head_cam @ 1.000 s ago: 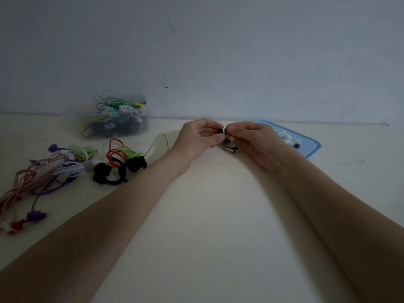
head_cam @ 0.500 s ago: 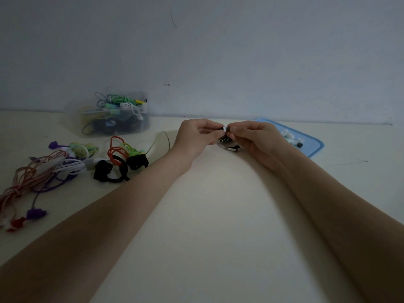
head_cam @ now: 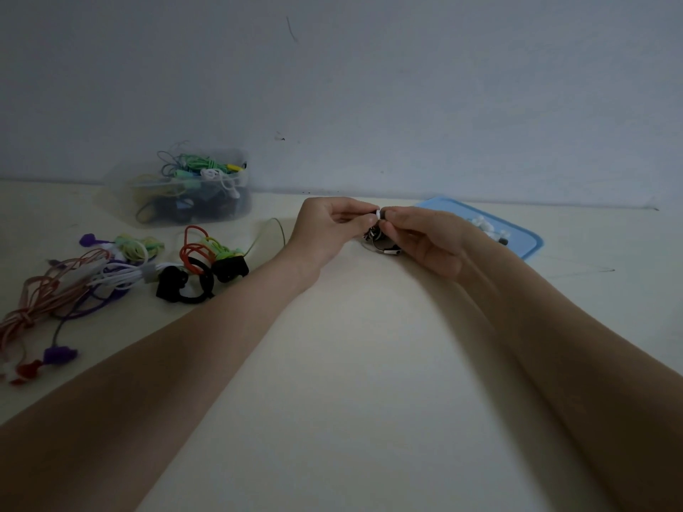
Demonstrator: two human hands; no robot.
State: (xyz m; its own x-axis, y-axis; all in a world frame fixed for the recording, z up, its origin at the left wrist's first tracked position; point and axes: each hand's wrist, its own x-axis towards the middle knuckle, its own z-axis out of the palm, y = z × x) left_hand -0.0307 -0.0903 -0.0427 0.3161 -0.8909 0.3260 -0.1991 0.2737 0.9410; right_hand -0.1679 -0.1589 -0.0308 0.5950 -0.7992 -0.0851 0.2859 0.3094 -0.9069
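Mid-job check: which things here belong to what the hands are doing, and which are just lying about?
In use: left hand, right hand, the white ear tip pinched between them, the earphone under them, the blue tray of spare tips.
Lying about: clear box at the back, cable pile at left, black earbuds.

White eartip (head_cam: 378, 213), blue tray (head_cam: 526, 236), black earphones (head_cam: 184, 284), cream table (head_cam: 351, 345)

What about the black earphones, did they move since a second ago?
No. The black earphones lie in the same spot on the table, in front of the clear box that stands by the wall.
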